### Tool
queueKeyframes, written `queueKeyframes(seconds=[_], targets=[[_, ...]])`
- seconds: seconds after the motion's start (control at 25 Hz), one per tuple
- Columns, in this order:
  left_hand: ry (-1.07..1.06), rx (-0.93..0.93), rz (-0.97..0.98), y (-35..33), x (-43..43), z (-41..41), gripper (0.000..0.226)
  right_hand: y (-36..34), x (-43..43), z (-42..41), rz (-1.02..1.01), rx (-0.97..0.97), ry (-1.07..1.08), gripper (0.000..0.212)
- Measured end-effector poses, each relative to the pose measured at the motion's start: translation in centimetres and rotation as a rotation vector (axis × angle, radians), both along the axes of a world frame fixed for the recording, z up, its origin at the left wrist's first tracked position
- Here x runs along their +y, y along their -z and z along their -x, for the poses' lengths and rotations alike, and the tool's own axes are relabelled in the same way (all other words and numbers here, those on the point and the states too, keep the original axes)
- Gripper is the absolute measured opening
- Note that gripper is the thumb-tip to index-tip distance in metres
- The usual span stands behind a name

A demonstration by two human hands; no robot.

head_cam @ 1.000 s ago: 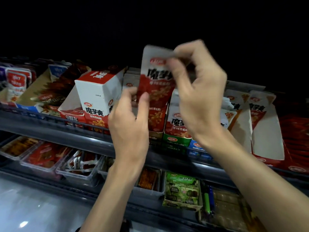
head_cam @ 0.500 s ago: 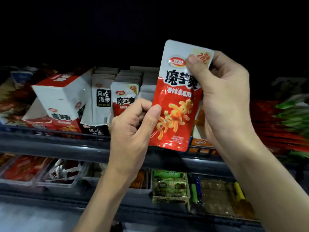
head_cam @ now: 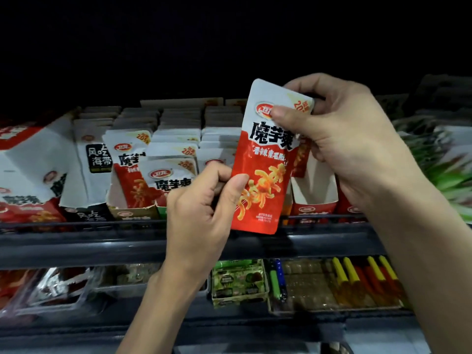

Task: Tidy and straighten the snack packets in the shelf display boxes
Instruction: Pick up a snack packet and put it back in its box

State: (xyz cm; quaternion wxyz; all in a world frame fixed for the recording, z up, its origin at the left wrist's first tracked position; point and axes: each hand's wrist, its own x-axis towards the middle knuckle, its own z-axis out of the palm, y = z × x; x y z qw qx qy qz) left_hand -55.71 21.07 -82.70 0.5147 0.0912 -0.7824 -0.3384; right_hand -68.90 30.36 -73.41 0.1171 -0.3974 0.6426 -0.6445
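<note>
A red packet [head_cam: 265, 159] stands upright at frame centre, in front of the shelf boxes [head_cam: 314, 190]. The right hand [head_cam: 339, 139] pinches its top right corner; the left hand [head_cam: 204, 200] pinches its lower left edge.

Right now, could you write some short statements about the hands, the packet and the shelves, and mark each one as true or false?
1. The left hand and the right hand both hold the red packet. True.
2. The red packet lies inside a display box. False: it is held up in front of the upper shelf.
3. The left hand pinches the red packet's top corner. False: it pinches the lower left edge; the right hand has the top.
4. A green box stands on the lower shelf, below the red packet. True.
5. Yellow-capped sticks lie left of the green box. False: the yellow-capped sticks lie to its right.
</note>
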Motion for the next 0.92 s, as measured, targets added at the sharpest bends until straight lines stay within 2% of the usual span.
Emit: queueKeyframes(seconds=[0.32, 0.44, 0.6, 0.76, 0.92], targets=[[0.014, -0.060, 0.091, 0.4, 1.2, 1.5, 0.027, 0.1, 1.6, 1.2, -0.044, 0.072, -0.003, 0.025], [-0.102, -0.136, 0.194, 0.8, 1.3, 2.3, 0.020, -0.4, 2.5, 2.8, 0.120, 0.113, 0.116, 0.022], [-0.188, -0.283, 0.403, 1.7, 2.0, 3.9, 0.016, -0.5, 3.4, 6.2, 0.369, 0.276, 0.435, 0.021], [-0.139, -0.516, 0.482, 2.9, 2.6, 5.4, 0.026, 2.4, 1.8, 6.9, 0.229, 0.405, 0.583, 0.023], [-0.121, -0.555, 0.437, 3.6, 2.4, 5.9, 0.021, 3.2, 1.3, 7.6, 0.063, 0.450, 0.603, 0.022]])
